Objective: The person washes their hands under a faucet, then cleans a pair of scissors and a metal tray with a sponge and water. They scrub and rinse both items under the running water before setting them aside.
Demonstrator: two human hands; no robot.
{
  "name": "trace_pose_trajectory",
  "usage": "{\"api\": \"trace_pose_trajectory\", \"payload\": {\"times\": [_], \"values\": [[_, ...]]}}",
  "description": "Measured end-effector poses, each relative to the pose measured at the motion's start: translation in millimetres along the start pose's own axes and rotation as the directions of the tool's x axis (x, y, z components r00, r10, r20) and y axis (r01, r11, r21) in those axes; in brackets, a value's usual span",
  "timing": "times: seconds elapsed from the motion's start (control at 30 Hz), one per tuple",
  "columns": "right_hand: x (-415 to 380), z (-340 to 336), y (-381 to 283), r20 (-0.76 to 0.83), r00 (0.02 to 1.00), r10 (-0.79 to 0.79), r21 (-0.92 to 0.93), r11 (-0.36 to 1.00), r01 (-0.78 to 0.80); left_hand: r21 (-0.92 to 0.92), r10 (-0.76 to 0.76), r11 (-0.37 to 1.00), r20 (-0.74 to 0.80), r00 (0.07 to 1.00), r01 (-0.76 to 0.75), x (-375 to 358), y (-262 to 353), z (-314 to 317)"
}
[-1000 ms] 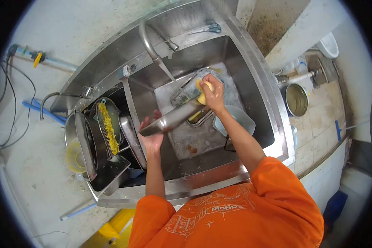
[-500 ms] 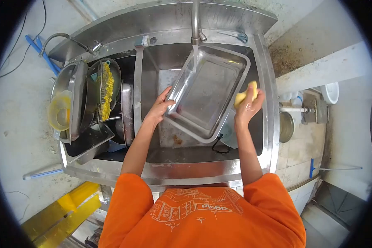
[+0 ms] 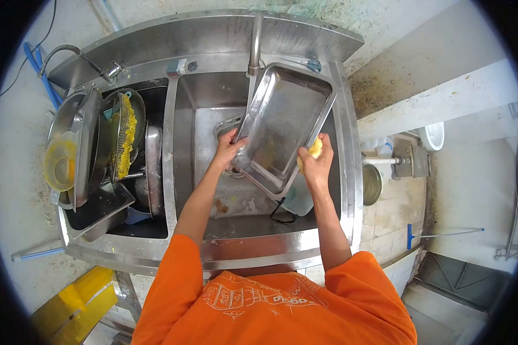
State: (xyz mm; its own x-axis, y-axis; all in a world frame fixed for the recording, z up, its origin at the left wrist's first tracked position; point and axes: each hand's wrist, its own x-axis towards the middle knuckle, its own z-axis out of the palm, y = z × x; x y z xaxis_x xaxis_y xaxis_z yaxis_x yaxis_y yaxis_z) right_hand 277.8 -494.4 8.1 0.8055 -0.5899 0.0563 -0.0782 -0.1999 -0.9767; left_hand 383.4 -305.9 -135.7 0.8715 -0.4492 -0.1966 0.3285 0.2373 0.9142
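Note:
A rectangular stainless steel tray [image 3: 282,126] is tilted over the sink basin [image 3: 210,115], its inside facing me. My left hand [image 3: 229,150] grips its left rim, with the thumb over the edge. In my right hand [image 3: 317,161] is a yellow sponge [image 3: 315,148], pressed between the fingers at the tray's right rim. The faucet [image 3: 255,46] stands behind the tray's upper left corner. Below the tray, at the basin's lower right, lie a pale translucent container [image 3: 300,199] and a black cord [image 3: 282,217].
The left basin holds stacked dishes: a yellow strainer [image 3: 61,163], a yellow-crusted rack [image 3: 124,137] and several metal pans [image 3: 154,164]. A second faucet [image 3: 110,72] bends over the left side. Scissors [image 3: 311,64] lie on the back ledge, near a small box [image 3: 177,67].
My right hand has brought the sponge inward to the tray's right rim. The tray is tilted more steeply. Water ran from the faucet before; no stream shows now. The view has shifted slightly.

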Motion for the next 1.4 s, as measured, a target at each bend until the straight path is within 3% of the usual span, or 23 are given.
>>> {"api": "trace_pose_trajectory", "payload": {"times": [0.07, 0.17, 0.2, 0.3, 0.43, 0.47, 0.57, 0.7, 0.8, 0.83, 0.9, 0.97, 1.03, 1.17, 1.23, 1.3, 1.33, 1.4], "values": [[-1.1, -0.1, -3.7, 0.024, 0.999, -0.023, -0.011, 1.0, 0.023, 0.073, 0.05, 0.996, -0.021, 0.999, -0.049, 5.3, -12.5, 1.4], [-4.0, -2.5, -7.7, 0.124, 0.971, -0.203, -0.174, 0.959, 0.223, 0.059, 0.019, 0.998, -0.008, 1.0, -0.018, 8.7, -18.3, 1.8], [-8.2, 0.9, -18.8, 0.151, 0.979, -0.135, -0.084, 0.985, 0.149, 0.058, 0.019, 0.998, -0.01, 1.0, -0.019, 9.3, -19.2, -0.2], [-1.1, 4.4, -13.8, 0.197, 0.968, -0.156, -0.036, 0.985, 0.167, 0.227, 0.033, 0.973, 0.004, 0.999, -0.033, 2.4, -10.2, -10.8], [9.0, 7.6, 12.0, 0.19, 0.981, -0.032, 0.085, 0.996, 0.017, 0.306, 0.133, 0.946, -0.062, 0.989, -0.108, -23.2, 9.4, -22.1], [4.6, 9.3, 7.4, 0.211, 0.97, 0.122, 0.175, 0.971, -0.16, 0.305, 0.168, 0.943, -0.084, 0.982, -0.135, -29.2, 15.9, -24.5], [-2.2, 20.3, 25.9, 0.169, 0.983, 0.067, 0.34, 0.933, -0.122, 0.345, 0.257, 0.918, -0.132, 0.957, -0.198, -45.8, 37.0, -30.3], [-16.2, 32.7, 26.8, 0.17, 0.97, 0.172, 0.485, 0.842, -0.234, 0.367, 0.172, 0.926, -0.196, 0.965, -0.091, -87.3, 53.8, -44.7], [-27.5, 45.3, 40.0, 0.199, 0.946, 0.258, 0.57, 0.754, -0.325, 0.427, 0.259, 0.901, -0.387, 0.885, -0.077, -120.1, 54.8, -44.8], [-33.2, 49.3, 43.6, 0.201, 0.944, 0.263, 0.573, 0.75, -0.331, 0.432, 0.256, 0.899, -0.389, 0.885, -0.071, -127.1, 54.7, -47.2], [-43.3, 57.4, 41.3, 0.278, 0.889, 0.365, 0.596, 0.66, -0.457, 0.545, 0.399, 0.831, -0.443, 0.802, -0.112, -138.0, 57.3, -49.4], [-47.0, 58.9, 52.9, 0.361, 0.878, 0.316, 0.509, 0.722, -0.469, 0.546, 0.419, 0.828, -0.457, 0.784, -0.124, -152.4, 65.7, -48.6], [-49.8, 56.0, 61.2, 0.415, 0.85, 0.325, 0.381, 0.786, -0.487, 0.661, 0.438, 0.75, -0.485, 0.757, -0.01, -166.5, 75.6, -50.2], [-49.9, 51.7, 73.3, 0.469, 0.8, 0.375, 0.237, 0.819, -0.523, 0.699, 0.467, 0.714, -0.521, 0.714, 0.042, -195.3, 87.9, -55.8], [-50.1, 45.3, 76.6, 0.356, 0.88, 0.315, 0.034, 0.937, -0.348, 0.7, 0.473, 0.712, -0.544, 0.694, 0.064, -212.7, 89.0, -66.7], [-48.4, 33.2, 74.0, 0.268, 0.912, 0.312, 0.007, 0.946, -0.325, 0.68, 0.42, 0.726, -0.556, 0.717, 0.103, -233.3, 97.2, -72.1], [-47.5, 26.3, 69.2, 0.283, 0.905, 0.319, 0.001, 0.943, -0.333, 0.736, 0.495, 0.673, -0.523, 0.694, 0.075, -243.2, 95.0, -77.2], [-47.6, 13.7, 58.9, 0.256, 0.878, 0.406, -0.054, 0.912, -0.406, 0.709, 0.431, 0.688, -0.573, 0.697, 0.157, -263.1, 106.1, -78.0]]}}
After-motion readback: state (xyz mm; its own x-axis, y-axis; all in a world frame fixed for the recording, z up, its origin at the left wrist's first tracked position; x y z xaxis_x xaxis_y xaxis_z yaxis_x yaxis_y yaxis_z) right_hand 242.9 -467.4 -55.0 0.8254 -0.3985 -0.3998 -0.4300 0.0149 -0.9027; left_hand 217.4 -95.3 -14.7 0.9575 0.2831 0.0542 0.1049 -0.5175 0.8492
